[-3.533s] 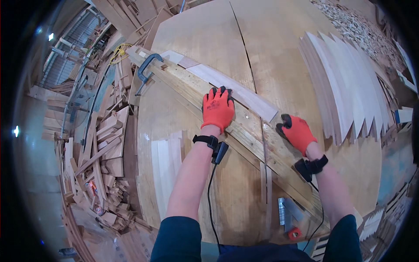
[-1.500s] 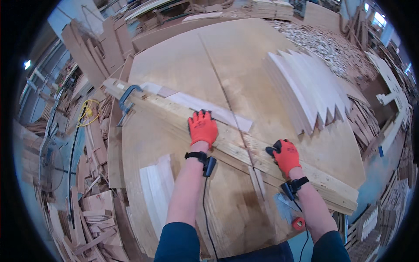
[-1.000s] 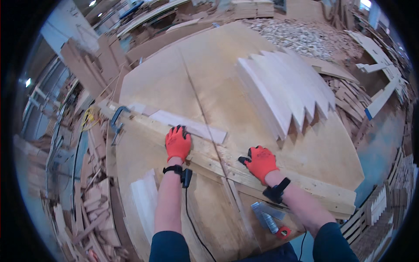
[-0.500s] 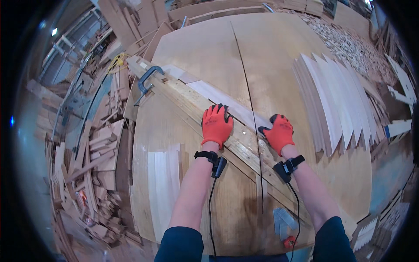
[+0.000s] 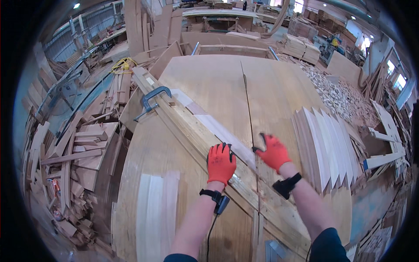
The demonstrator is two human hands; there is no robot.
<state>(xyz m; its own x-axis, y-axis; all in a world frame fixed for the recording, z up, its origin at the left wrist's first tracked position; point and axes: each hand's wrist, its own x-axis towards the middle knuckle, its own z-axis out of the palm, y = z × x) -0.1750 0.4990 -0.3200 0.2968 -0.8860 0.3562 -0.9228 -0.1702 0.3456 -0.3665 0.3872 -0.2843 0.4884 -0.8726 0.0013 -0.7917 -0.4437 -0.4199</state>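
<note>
My left hand (image 5: pixel 221 162), in a red glove with black fingertips, lies over a long wooden beam (image 5: pixel 192 126) that crosses the table diagonally. Its fingers are stretched forward towards a pale board strip (image 5: pixel 228 140) along the beam's far side. My right hand (image 5: pixel 275 153), gloved alike, is just right of the strip's near end, thumb and fingers apart and holding nothing; whether it touches the strip I cannot tell. A blue-grey C-clamp (image 5: pixel 152 101) grips the beam near its far left end. All of this rests on a wooden tabletop (image 5: pixel 214 81) split by a dark seam.
Stacked pale boards with pointed ends (image 5: pixel 327 146) lie on the right. More pale boards (image 5: pixel 157 214) sit at the near left. A grey metal plate (image 5: pixel 274 251) is at the near edge. Offcuts (image 5: pixel 89 148) crowd the left side; wood scraps (image 5: pixel 336 96) heap beyond the right.
The view has tilted up, showing more of the workshop behind. My right hand has come away from its grasp at the strip's end, fingers now apart. My left hand stays on the beam.
</note>
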